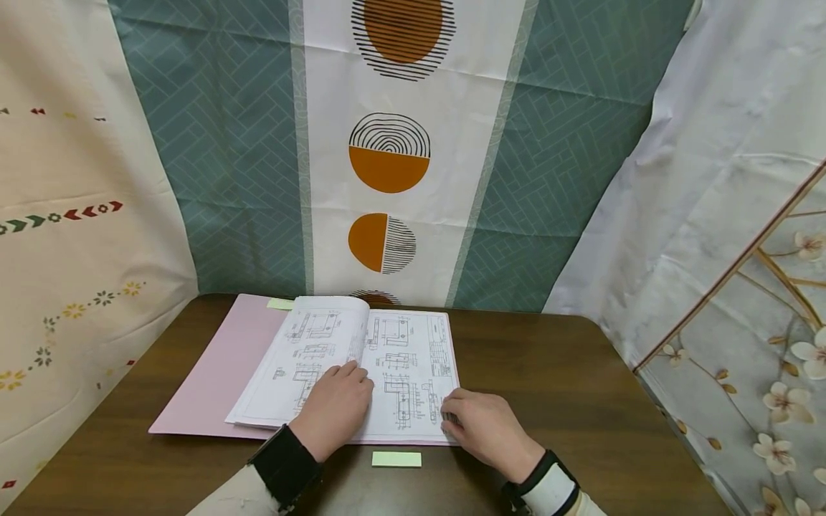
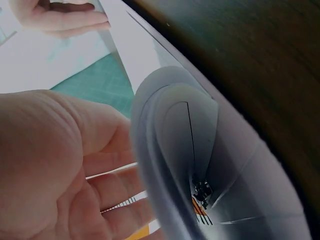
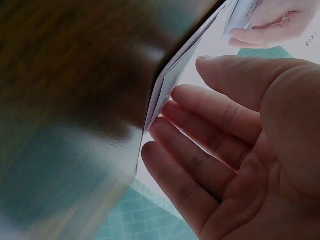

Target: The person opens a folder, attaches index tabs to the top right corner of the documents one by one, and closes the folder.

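Pale green, the first of two paper slips [image 1: 396,459] lies nearest, on the brown table [image 1: 568,401]. Just beyond, the left hand [image 1: 338,405] rests loosely bent fingers on the open drawing book's [image 1: 416,358] left page; the right hand [image 1: 484,426], fingers slightly bent and gripping nothing, is at its right edge. Only the left wrist view shows the pages' [image 2: 147,115] hollow curl end-on. One pink cover [image 1: 206,380] spreads underneath, the second slip [image 1: 280,304] at its far edge; behind hangs a teal-and-white cloth [image 1: 248,129].
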Tool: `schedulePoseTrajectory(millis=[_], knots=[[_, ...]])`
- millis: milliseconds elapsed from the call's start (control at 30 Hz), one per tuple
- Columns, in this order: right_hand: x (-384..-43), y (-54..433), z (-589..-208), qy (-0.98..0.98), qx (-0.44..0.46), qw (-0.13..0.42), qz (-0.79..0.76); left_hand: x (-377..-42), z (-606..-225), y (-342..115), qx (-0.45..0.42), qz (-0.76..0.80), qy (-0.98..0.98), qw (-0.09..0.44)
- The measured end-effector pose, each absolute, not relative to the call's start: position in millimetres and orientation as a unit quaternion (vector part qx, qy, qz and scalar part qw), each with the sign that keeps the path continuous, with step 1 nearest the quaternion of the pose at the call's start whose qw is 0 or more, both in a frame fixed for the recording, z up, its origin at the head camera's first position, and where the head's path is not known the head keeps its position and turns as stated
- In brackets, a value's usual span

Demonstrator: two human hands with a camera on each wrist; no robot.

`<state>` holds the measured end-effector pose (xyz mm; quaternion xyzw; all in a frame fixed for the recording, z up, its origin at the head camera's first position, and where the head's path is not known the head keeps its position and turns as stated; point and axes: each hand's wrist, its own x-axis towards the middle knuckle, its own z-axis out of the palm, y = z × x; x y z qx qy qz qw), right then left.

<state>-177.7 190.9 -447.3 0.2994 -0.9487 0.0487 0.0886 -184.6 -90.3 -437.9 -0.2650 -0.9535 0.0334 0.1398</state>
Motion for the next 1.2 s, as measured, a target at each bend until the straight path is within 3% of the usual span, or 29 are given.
schedulePoseTrajectory(millis=[1200], knots=[[-177.3,192.2,-448.4,-0.947,0.302,0.094,0.049,-185.9,-442.0,-93.9,-0.231,0.027,-0.966,0.116]])
